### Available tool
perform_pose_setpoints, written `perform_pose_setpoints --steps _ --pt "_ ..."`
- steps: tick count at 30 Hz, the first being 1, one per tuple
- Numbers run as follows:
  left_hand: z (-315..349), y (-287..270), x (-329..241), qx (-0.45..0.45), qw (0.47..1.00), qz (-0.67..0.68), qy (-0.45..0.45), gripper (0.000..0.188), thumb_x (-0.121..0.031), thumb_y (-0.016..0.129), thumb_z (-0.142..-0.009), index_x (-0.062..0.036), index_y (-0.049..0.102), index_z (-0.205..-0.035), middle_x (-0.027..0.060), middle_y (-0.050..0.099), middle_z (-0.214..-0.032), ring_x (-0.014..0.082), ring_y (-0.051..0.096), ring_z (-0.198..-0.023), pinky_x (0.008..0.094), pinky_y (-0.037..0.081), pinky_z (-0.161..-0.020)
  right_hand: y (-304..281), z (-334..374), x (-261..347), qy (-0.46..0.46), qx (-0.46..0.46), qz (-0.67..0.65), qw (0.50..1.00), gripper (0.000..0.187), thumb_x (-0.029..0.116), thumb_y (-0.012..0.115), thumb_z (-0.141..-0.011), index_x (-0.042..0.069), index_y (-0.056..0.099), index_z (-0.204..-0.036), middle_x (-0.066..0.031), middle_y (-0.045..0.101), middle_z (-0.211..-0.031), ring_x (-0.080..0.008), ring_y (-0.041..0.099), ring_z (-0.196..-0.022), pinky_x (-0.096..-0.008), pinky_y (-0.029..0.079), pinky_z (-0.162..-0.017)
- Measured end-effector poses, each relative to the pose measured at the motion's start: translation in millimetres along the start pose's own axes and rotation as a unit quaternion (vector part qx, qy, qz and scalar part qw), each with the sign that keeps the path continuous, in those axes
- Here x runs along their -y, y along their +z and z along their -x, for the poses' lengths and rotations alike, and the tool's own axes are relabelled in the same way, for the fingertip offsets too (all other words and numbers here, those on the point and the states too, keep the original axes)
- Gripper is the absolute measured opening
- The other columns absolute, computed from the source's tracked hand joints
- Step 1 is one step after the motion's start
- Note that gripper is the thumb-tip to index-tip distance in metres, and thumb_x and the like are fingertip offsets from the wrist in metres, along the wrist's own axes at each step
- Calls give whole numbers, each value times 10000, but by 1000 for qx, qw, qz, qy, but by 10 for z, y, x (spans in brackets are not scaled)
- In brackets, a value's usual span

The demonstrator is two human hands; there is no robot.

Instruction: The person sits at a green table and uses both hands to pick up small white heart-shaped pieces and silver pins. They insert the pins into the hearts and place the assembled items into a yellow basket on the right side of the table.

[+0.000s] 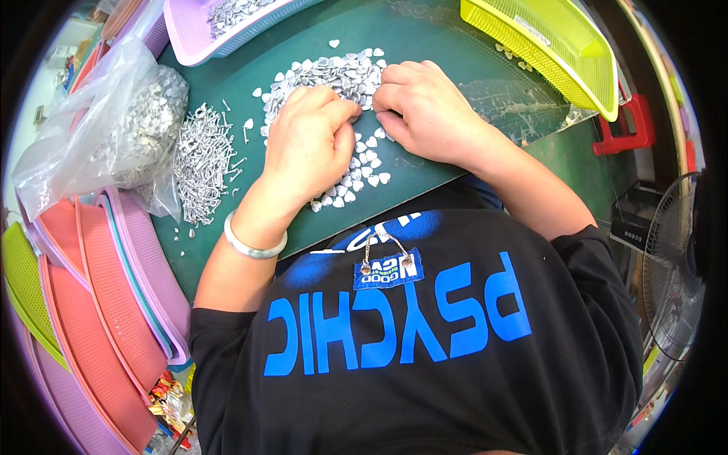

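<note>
Two bare hands meet my view over the bench [235, 83], and from this distance I read both as narrow: the left hand [309, 140] has its thumb drawn up to the curled forefinger, the right hand [425, 110] is bent inward with its fingertips down. Whether either pinches a piece I cannot tell, because the knuckles hide the grip. The silvery heart-shaped pieces [334, 72] lie heaped just beyond and between them, with a looser scatter [364, 167] on the near side, running toward the bench's front edge. That is where I see the main risk: a forearm or wrist sweeping back could push hearts over the edge. Left of the left hand sits a pile of metal pins [203, 167]; a careless sideways drag could mix the two heaps. Beside it, the bulging plastic bag [144, 114] could slump and spill if nudged. Farther out stand a lilac basket [182, 38] and a yellow-green basket [546, 61].
</note>
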State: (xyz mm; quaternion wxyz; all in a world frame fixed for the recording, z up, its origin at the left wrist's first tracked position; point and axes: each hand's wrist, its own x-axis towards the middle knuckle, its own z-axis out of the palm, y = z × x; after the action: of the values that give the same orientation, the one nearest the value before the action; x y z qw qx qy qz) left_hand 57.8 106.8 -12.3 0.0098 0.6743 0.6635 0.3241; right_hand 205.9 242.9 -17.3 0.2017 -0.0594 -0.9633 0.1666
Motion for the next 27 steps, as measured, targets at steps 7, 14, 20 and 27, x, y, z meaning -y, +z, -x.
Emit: perform_pose_setpoints --steps 7,14,20,27 --pt "0 -19 -6 1 1000 -9 -17 162 -12 622 -736 -63 715 -858 75 590 -783 281 555 -781 381 481 -713 -215 41 -95 119 -40 -297 947 32 28 647 -845 11 619 -848 -37 588 -883 -124 565 -819 -241 439 -731" --pt "-74 49 -49 -18 999 -43 24 144 -55 673 -733 -86 717 -867 47 570 -775 260 552 -779 373 483 -690 -356 144 -378 269 -52 -682 678 70 4 570 -879 21 611 -933 -83 649 -996 -121 632 -816 -215 493 -716" --pt "-156 93 -73 -13 995 -94 42 120 -68 703 -735 -87 697 -853 53 570 -793 259 553 -791 369 470 -699 -328 126 -178 243 50 -341 907 74 66 647 -841 41 663 -909 23 562 -779 -87 537 -660 -247 435 -603" --pt "-167 114 -89 -12 997 -67 35 125 -60 706 -738 -83 701 -861 54 574 -793 260 553 -784 367 461 -692 -96 138 -108 33 -28 26 999 75 157 628 -823 89 649 -798 -64 593 -838 -282 625 -841 -389 520 -721"
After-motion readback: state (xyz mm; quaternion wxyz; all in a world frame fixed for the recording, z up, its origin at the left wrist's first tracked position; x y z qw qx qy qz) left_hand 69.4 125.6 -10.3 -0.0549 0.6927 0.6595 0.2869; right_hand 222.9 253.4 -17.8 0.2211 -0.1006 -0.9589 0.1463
